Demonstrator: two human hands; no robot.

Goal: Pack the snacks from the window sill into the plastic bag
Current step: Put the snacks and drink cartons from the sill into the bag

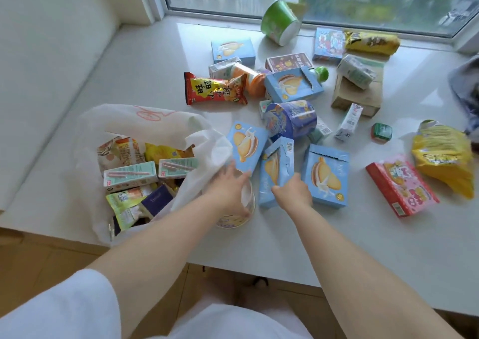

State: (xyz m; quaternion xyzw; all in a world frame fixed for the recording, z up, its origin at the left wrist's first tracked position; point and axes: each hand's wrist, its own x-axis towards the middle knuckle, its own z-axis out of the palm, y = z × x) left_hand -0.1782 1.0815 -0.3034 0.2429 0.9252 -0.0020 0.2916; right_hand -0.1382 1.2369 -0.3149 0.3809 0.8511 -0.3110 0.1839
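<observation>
White plastic bag sits open at the sill's left, holding two mint drink cartons, a purple box and snack packets. Right hand pinches a light-blue sandwich-cookie box by its lower end, just right of the bag. Left hand grips another blue box at the bag's rim, fingers apparently curled.

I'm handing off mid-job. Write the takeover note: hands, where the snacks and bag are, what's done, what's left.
Left hand: holds a blue biscuit box beside the bag's mouth.
Right hand: grip on a second blue biscuit box.
Plastic bag: open at the sill's left, already holding milk cartons and packets.
Left: both held boxes, a third blue box, the cup under the left hand, the red packet, pink box, yellow bag, green tub and the rest scattered towards the window.
</observation>
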